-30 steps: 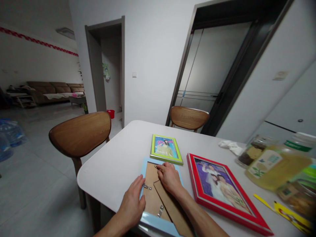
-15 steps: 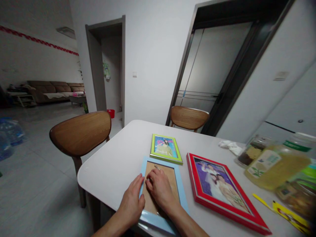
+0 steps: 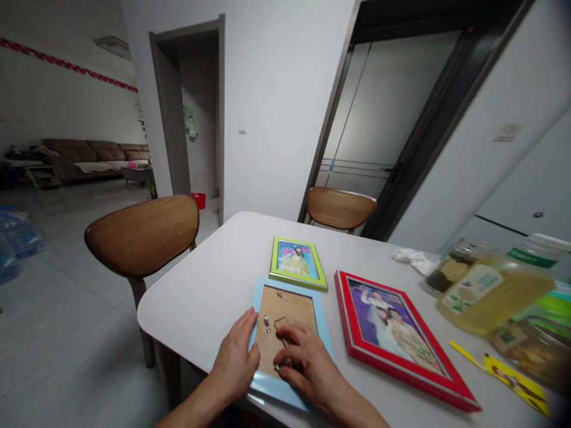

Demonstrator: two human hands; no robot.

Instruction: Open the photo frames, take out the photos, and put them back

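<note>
A light blue picture frame (image 3: 325, 321) lies back side up on the table, its brown backing board (image 3: 292, 303) showing. Small metal clips, one a turn clip (image 3: 266, 323), sit on the board, along with a thin bent wire stand (image 3: 277, 322). Against the frame's left edge rests my left hand (image 3: 236, 356), fingers stretched out flat and thumb over the rim. My right hand (image 3: 312, 368) is over the lower part of the board. Its thumb and forefinger close on another metal clip (image 3: 277, 367), partly hidden by the fingers.
A green picture frame (image 3: 323, 274) lies beyond the blue one, and a red picture frame (image 3: 401, 374) to the right. Farther right stand a bottle of yellow liquid (image 3: 504, 297), jars (image 3: 455, 267), crumpled tissue (image 3: 413, 258) and a yellow packet (image 3: 513, 380). Wooden chairs (image 3: 147, 235) flank the table.
My right hand has moved down the backing board from the upper left clip to a lower one, uncovering the upper clips and the wire stand. My left hand stays at the frame's edge.
</note>
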